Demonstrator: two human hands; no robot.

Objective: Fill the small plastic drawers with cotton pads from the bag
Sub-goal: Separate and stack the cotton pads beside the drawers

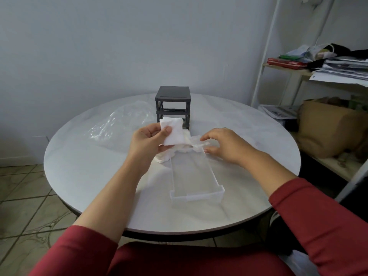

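1. I see the left hand (148, 142), left of centre, pinching a small stack of cotton pads (172, 130) between thumb and fingers, held up in front of the dark drawer frame (172, 100)
2. The right hand (223, 145), right of centre, curves its fingers over the loose pads (196, 146) at the far end of the clear drawer (196, 176); I cannot tell whether it grasps them
3. I judge the pads very light, soft and squashy, apt to fan apart; I would take a stack by its flat faces, squeezed gently
4. The drawer looks light, stiff and slick; I expect it to slide on the table (89, 176) unless steadied by a side wall
5. Count: one drawer out, one frame showing two tiers, one bag (119, 124) crumpled at centre left, one held stack, one loose heap; single pads are too blurred to count
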